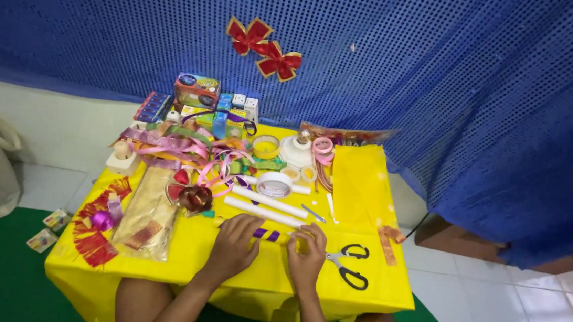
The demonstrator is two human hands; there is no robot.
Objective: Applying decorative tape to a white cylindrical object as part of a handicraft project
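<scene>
While both hands rest on the yellow-covered surface (pixel 365 285), the left hand (pixel 234 246) and right hand (pixel 307 251) press curled fingers onto a small yellow-and-purple striped strip (pixel 270 235) lying between them, seemingly being flattened or folded; the next move calls for a steady pinch. Black-handled scissors (pixel 350 264) lie at three o'clock. Farther, at twelve o'clock, white paper tubes (pixel 269 206) and tangled pink ribbons (pixel 184 146) crowd the surface.

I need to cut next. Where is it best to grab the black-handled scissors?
Probably by the two black handle loops, from the right. The scissors lie flat beside the right hand, loops toward the table's right edge, blades pointing at the hand.
</scene>
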